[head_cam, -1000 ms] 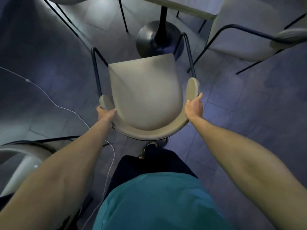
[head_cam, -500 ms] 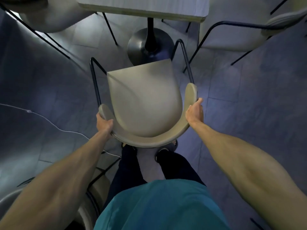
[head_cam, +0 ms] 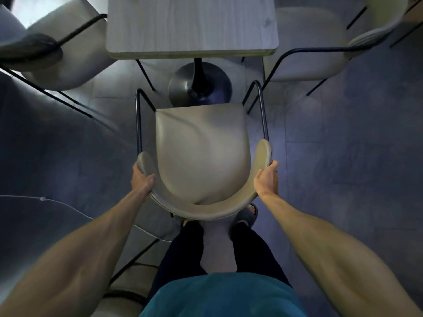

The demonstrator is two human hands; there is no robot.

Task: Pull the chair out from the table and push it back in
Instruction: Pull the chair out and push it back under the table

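A beige chair (head_cam: 201, 152) with a curved backrest and thin black metal legs stands directly in front of me, its seat facing the table. The grey wood-grain table (head_cam: 192, 26) is at the top, on a black pedestal base (head_cam: 200, 84). The seat's front edge lies just short of the tabletop, over the base. My left hand (head_cam: 140, 177) grips the left end of the backrest. On the right end my right hand (head_cam: 267, 178) holds the backrest from outside, thumb up.
Two more beige chairs stand by the table, one at upper left (head_cam: 66, 53) and one at upper right (head_cam: 304, 44). Another chair (head_cam: 128, 291) is close behind my left leg. A thin white cable (head_cam: 59, 202) runs across the dark tiled floor at left.
The chair has turned straight and moved toward the table with both hands on its backrest. I have stepped forward, so the tabletop now fills more of the upper view.
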